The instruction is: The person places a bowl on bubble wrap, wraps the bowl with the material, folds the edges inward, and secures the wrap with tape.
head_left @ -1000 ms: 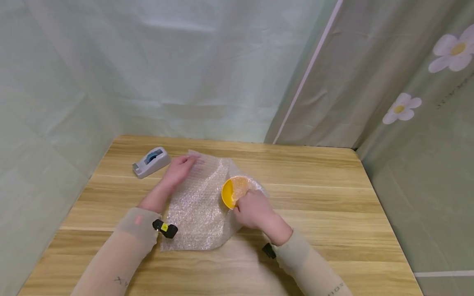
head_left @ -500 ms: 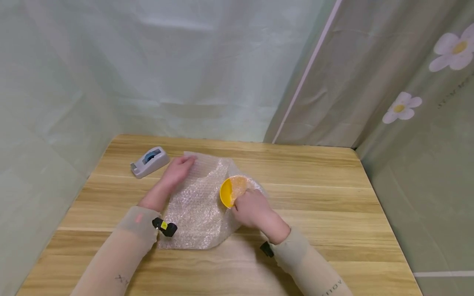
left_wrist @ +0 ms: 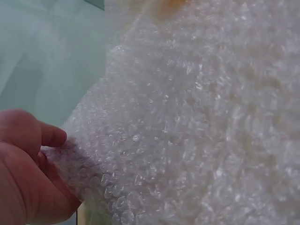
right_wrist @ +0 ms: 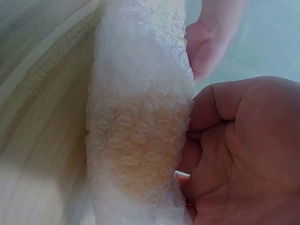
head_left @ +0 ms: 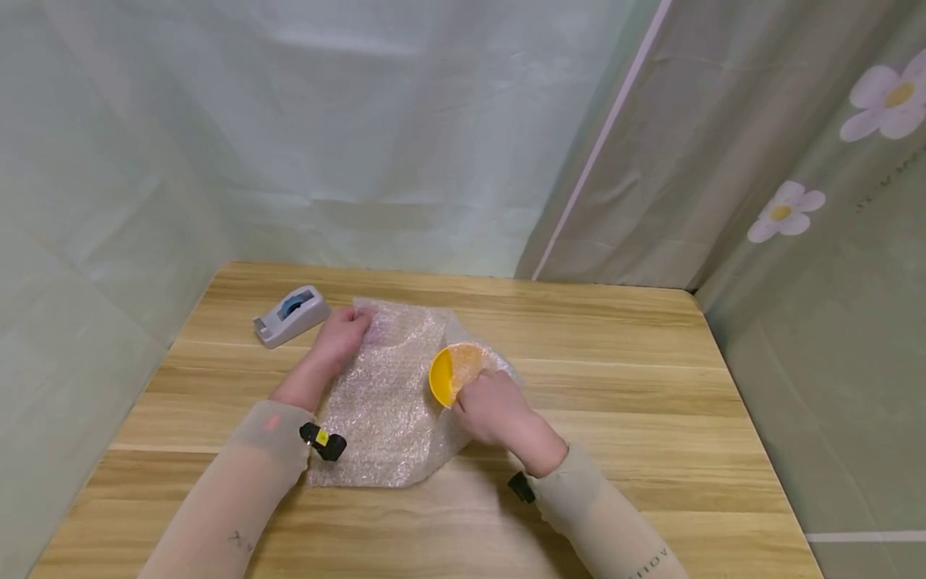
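A sheet of bubble wrap (head_left: 391,402) is spread over the middle left of the table, its right part folded up around a yellow bowl (head_left: 439,376). The bowl lies tipped on its side, mouth toward the left, with a flap of wrap tucked over its rim. My right hand (head_left: 499,408) grips bowl and flap together at the rim. In the right wrist view the wrapped outer side of the bowl (right_wrist: 136,145) shows orange through the bubbles. My left hand (head_left: 343,338) pinches the far left corner of the bubble wrap; thumb and wrap edge show in the left wrist view.
A grey tape dispenser (head_left: 292,315) with a blue roll stands just left of my left hand. The wooden table (head_left: 615,418) reaches to curtains (head_left: 405,161) at the back and both sides.
My left hand has drawn the wrap's far left corner a little to the left and nearer, its fingers now pinching the edge. The right hand and bowl have barely shifted.
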Action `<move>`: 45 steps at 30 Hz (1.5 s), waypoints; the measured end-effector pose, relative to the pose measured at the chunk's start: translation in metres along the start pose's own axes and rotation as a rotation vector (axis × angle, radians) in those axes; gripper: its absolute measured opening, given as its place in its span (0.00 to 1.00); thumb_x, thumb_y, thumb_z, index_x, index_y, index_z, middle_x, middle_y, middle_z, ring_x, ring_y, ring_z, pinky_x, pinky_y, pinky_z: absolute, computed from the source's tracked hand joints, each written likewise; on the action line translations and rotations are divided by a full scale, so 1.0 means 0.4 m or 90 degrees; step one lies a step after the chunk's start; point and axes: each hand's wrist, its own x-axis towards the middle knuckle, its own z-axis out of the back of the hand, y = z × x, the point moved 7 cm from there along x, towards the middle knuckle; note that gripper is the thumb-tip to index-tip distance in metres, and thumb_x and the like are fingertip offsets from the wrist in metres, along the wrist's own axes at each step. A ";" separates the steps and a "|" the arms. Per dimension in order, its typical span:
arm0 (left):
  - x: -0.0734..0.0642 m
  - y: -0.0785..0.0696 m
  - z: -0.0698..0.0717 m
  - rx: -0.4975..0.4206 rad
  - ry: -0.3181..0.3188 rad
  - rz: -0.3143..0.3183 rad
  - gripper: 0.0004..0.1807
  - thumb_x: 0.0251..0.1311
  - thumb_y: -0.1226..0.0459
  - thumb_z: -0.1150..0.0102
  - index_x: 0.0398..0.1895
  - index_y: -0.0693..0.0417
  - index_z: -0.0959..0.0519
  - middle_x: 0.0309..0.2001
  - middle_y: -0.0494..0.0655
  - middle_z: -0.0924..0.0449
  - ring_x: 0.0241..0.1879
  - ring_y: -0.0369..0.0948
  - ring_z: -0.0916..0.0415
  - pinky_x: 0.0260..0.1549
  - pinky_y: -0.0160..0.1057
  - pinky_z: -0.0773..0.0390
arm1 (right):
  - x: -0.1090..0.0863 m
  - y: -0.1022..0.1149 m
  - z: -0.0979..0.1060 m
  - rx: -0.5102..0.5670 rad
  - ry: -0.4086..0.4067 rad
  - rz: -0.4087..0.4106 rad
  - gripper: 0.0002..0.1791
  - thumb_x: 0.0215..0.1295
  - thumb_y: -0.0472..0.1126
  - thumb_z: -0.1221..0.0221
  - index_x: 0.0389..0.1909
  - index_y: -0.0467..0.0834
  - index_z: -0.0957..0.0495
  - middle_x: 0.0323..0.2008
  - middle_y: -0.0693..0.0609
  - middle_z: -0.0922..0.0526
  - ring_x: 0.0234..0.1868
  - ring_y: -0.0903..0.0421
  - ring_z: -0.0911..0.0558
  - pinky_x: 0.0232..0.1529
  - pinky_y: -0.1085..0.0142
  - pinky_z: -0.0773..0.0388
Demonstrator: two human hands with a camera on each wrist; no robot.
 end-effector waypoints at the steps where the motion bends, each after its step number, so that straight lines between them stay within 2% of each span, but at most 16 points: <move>1: 0.002 0.001 0.000 0.002 -0.008 -0.002 0.24 0.84 0.57 0.57 0.63 0.69 0.24 0.57 0.63 0.24 0.54 0.53 0.28 0.56 0.50 0.26 | 0.000 0.000 0.000 -0.003 0.002 0.002 0.25 0.76 0.44 0.48 0.14 0.49 0.30 0.25 0.51 0.18 0.32 0.48 0.19 0.40 0.50 0.19; 4: 0.005 0.001 -0.001 -0.005 -0.024 0.003 0.23 0.81 0.59 0.56 0.61 0.71 0.25 0.56 0.64 0.24 0.53 0.54 0.28 0.54 0.51 0.25 | 0.000 -0.001 0.000 -0.006 0.004 0.006 0.25 0.76 0.44 0.48 0.14 0.49 0.30 0.25 0.50 0.17 0.33 0.48 0.18 0.41 0.50 0.19; 10: 0.007 -0.002 -0.013 -0.032 -0.014 0.015 0.32 0.82 0.49 0.54 0.69 0.69 0.27 0.61 0.64 0.24 0.56 0.54 0.27 0.60 0.53 0.25 | -0.001 -0.003 -0.004 -0.007 0.007 0.004 0.24 0.75 0.44 0.49 0.14 0.49 0.30 0.26 0.50 0.17 0.33 0.48 0.18 0.42 0.51 0.19; 15: 0.008 -0.010 -0.013 -0.027 -0.032 0.005 0.32 0.82 0.47 0.55 0.63 0.70 0.24 0.55 0.63 0.22 0.52 0.53 0.26 0.56 0.51 0.24 | 0.000 -0.003 0.000 -0.006 0.001 0.006 0.24 0.75 0.43 0.49 0.14 0.49 0.30 0.24 0.51 0.19 0.32 0.48 0.19 0.41 0.50 0.19; 17: 0.008 -0.017 -0.014 -0.012 -0.030 -0.002 0.32 0.83 0.47 0.56 0.64 0.69 0.24 0.55 0.63 0.22 0.52 0.53 0.26 0.57 0.52 0.24 | 0.000 -0.004 0.000 -0.005 0.003 0.005 0.24 0.75 0.44 0.49 0.14 0.49 0.30 0.24 0.51 0.19 0.32 0.48 0.19 0.41 0.50 0.19; 20: 0.007 -0.036 -0.015 0.039 -0.021 -0.028 0.32 0.83 0.46 0.57 0.64 0.68 0.23 0.57 0.64 0.22 0.53 0.54 0.26 0.58 0.55 0.25 | 0.001 -0.005 -0.001 -0.004 0.011 -0.001 0.24 0.75 0.44 0.49 0.14 0.49 0.29 0.23 0.51 0.20 0.32 0.49 0.19 0.41 0.50 0.19; 24: -0.006 -0.079 -0.016 0.106 -0.019 -0.082 0.33 0.83 0.44 0.58 0.58 0.66 0.20 0.51 0.64 0.21 0.49 0.55 0.26 0.50 0.55 0.25 | 0.001 -0.006 -0.003 -0.004 0.017 -0.008 0.24 0.76 0.45 0.49 0.14 0.50 0.29 0.24 0.52 0.19 0.32 0.49 0.19 0.42 0.51 0.19; 28: -0.026 -0.125 -0.021 0.114 -0.020 -0.133 0.31 0.84 0.44 0.58 0.60 0.62 0.19 0.44 0.59 0.21 0.44 0.53 0.26 0.44 0.51 0.26 | -0.001 -0.005 -0.001 -0.008 0.011 -0.008 0.24 0.76 0.45 0.48 0.14 0.49 0.29 0.25 0.51 0.18 0.33 0.48 0.18 0.42 0.50 0.19; 33: -0.055 -0.170 -0.028 0.098 -0.017 -0.172 0.28 0.85 0.46 0.57 0.61 0.60 0.18 0.36 0.53 0.27 0.40 0.51 0.30 0.38 0.47 0.30 | 0.000 -0.005 -0.001 -0.008 0.006 -0.007 0.24 0.76 0.45 0.48 0.15 0.49 0.29 0.26 0.50 0.17 0.33 0.48 0.18 0.42 0.50 0.19; 36: -0.069 -0.189 -0.032 0.092 -0.016 -0.198 0.27 0.85 0.48 0.55 0.59 0.61 0.17 0.34 0.56 0.29 0.38 0.53 0.31 0.38 0.48 0.31 | 0.001 -0.006 -0.002 -0.009 0.005 -0.007 0.24 0.76 0.45 0.47 0.15 0.49 0.28 0.26 0.50 0.17 0.33 0.48 0.18 0.42 0.50 0.19; 39: -0.082 -0.206 -0.041 0.087 -0.011 -0.228 0.25 0.85 0.51 0.54 0.63 0.61 0.17 0.44 0.59 0.17 0.47 0.54 0.22 0.49 0.52 0.22 | 0.002 -0.007 -0.003 -0.011 0.004 -0.006 0.24 0.76 0.45 0.47 0.15 0.49 0.28 0.26 0.50 0.16 0.33 0.49 0.19 0.43 0.51 0.19; 41: -0.093 -0.218 -0.048 0.081 0.000 -0.246 0.24 0.86 0.53 0.54 0.63 0.62 0.17 0.52 0.62 0.15 0.54 0.56 0.20 0.57 0.57 0.21 | 0.003 -0.006 -0.005 -0.013 0.005 -0.006 0.24 0.76 0.45 0.48 0.15 0.50 0.28 0.26 0.50 0.16 0.32 0.49 0.19 0.43 0.51 0.20; 43: -0.105 -0.231 -0.056 0.075 0.008 -0.269 0.24 0.86 0.54 0.55 0.65 0.61 0.18 0.60 0.60 0.15 0.61 0.57 0.20 0.63 0.60 0.23 | 0.004 -0.006 -0.006 -0.013 0.006 -0.007 0.24 0.77 0.46 0.49 0.15 0.50 0.28 0.27 0.51 0.16 0.32 0.49 0.20 0.43 0.51 0.20; 45: -0.120 -0.245 -0.065 0.065 0.017 -0.289 0.22 0.86 0.55 0.55 0.64 0.60 0.18 0.59 0.59 0.15 0.60 0.57 0.19 0.63 0.61 0.22 | 0.005 -0.006 -0.007 -0.015 0.008 -0.009 0.25 0.77 0.46 0.49 0.15 0.50 0.28 0.27 0.51 0.16 0.33 0.49 0.20 0.43 0.51 0.20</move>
